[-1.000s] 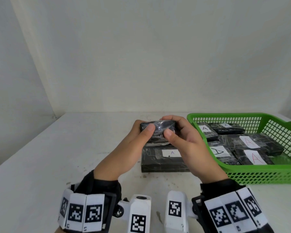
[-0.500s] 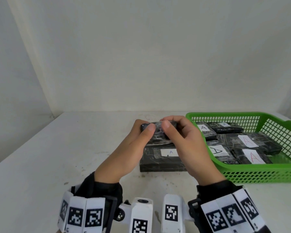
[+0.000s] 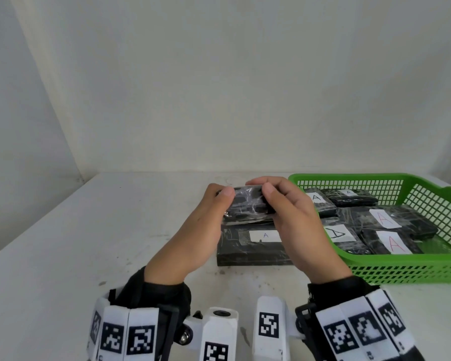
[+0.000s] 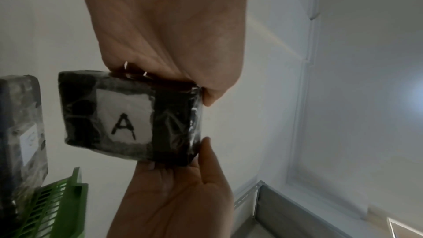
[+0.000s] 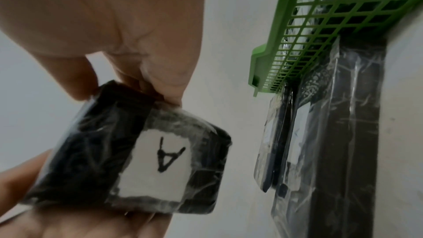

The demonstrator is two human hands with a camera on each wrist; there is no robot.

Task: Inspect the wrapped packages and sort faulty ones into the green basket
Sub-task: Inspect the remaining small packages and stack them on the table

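A: Both hands are clamped on one small black film-wrapped package [image 3: 248,204], lifted off the counter [image 3: 94,230] near its middle, just left of the green basket [image 3: 401,269]. The left hand [image 3: 193,235] pinches one end and the right hand [image 3: 297,230] the other, thumbs on the near side.

B: And its label?

A: The wrist views show a white label with a black "A" [image 4: 124,120] on the face turned away from the person's head, under wrinkled film.

B: What could go wrong from here?

A: The hold is by fingertips on slick plastic wrap, so while the package is being turned a finger could slide and it could drop onto the larger wrapped package [image 3: 248,246] lying directly below. A loose flap of film also seems to hang by the left thumb; tugging it might tear the wrap and make a sound package look faulty. And with the label facing away, a rushed verdict could send it into the wrong place.

B: What does the basket hold?

A: Several black wrapped packages lying flat and overlapping, most with white labels up: two red "A"s [image 3: 391,243], a black "A" [image 3: 315,198], and one black triangle-like mark [image 3: 336,233]. It stands at the counter's right edge, and there looks to be room on top.
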